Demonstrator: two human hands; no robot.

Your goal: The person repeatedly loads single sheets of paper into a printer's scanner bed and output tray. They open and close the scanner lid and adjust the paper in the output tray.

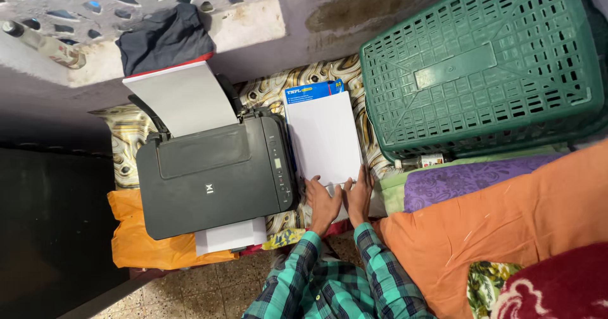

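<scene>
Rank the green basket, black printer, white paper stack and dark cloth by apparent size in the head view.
1. green basket
2. black printer
3. white paper stack
4. dark cloth; it lies farther from the camera, so this rank is unsure.

One head camera looks steeply down, fairly near, at the printer (pixel 215 176).

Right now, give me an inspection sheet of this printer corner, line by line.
Surface: low table under a patterned cloth, mostly covered.
Job's things: white paper stack lying flat beside the black printer; sheets stand in the printer's rear feed and one lies in its front tray.
Clutter: green plastic basket, orange bag, small bottle.
Grippers: left hand and right hand both rest on the stack's near edge.
Cables: nothing seen.
Surroundings: dark cloth on the wall ledge, orange blanket, tiled floor.
</scene>
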